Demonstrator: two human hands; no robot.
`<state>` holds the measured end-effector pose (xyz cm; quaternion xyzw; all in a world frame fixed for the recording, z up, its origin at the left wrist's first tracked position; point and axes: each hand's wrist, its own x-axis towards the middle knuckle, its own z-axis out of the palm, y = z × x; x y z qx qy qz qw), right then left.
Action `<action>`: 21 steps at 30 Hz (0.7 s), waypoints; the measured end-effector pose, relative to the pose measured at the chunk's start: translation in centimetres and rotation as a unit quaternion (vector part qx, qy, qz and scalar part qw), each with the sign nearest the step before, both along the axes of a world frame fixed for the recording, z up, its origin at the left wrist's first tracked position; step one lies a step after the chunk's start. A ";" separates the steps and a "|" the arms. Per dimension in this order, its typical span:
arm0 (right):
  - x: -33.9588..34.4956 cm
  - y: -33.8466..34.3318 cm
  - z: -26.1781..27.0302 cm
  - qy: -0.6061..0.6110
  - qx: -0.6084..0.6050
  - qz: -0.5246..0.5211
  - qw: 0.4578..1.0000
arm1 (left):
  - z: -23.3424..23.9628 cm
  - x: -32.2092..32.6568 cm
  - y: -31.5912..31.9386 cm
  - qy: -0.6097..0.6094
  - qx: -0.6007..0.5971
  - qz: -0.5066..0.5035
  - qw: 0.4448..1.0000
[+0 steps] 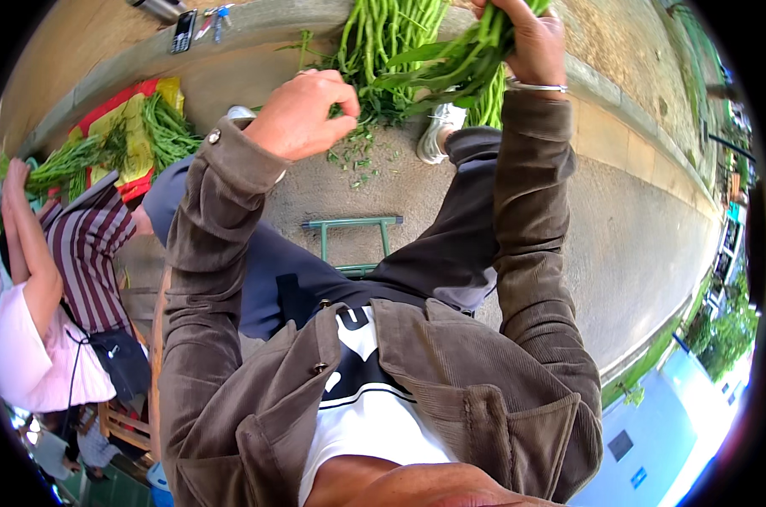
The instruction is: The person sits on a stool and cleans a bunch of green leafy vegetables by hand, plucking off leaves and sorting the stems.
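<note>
My right hand grips a bunch of long-stemmed leafy greens at the top right, its leaves hanging toward the middle. My left hand hovers to the left of that bunch, apart from it. Its thumb and index finger are curved with a small gap between them, and I see nothing held there; the other fingers are partly hidden. Behind and below the held bunch lies a heap of long green stalks against the kerb. Torn leaf bits are scattered on the ground between my feet.
A mobile phone, keys and a metal container rest on the kerb. At left, greens lie on a red and yellow sack. Another person's arm reaches there. A green metal stool frame shows between my legs.
</note>
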<state>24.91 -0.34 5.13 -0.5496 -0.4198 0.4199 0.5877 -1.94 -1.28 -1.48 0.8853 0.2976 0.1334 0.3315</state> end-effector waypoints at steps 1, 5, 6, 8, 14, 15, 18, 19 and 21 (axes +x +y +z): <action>2.1 -0.5 -0.1 -0.029 -0.010 -0.007 1.000 | -0.2 0.1 0.1 0.023 0.043 0.008 0.999; 9.4 -3.4 -1.1 -0.095 -0.034 -0.016 0.995 | 0.8 0.9 -0.2 0.172 0.100 0.086 0.976; 11.8 -4.4 -1.6 -0.137 -0.059 0.003 0.989 | 0.7 0.9 0.0 0.191 0.109 0.072 0.973; 15.4 -6.6 -4.0 -0.199 -0.096 0.013 0.975 | 1.1 1.4 -0.5 0.201 0.098 0.066 0.973; 22.4 -12.9 -16.9 -0.191 -0.216 -0.018 0.957 | 0.6 3.2 -1.0 0.239 0.070 0.038 0.968; 23.0 -13.9 -19.5 -0.175 -0.234 -0.054 0.955 | 0.3 3.6 -0.9 0.244 0.066 0.026 0.967; 24.4 -14.7 -26.9 -0.317 -0.250 -0.106 0.909 | -0.1 5.1 -0.8 0.259 0.056 0.000 0.964; 24.4 -14.2 -28.7 -0.389 -0.254 -0.121 0.877 | -0.3 5.5 -0.8 0.262 0.054 -0.003 0.964; 24.3 -12.7 -32.7 -0.446 -0.289 -0.134 0.837 | -0.6 6.4 -0.6 0.272 0.049 -0.013 0.961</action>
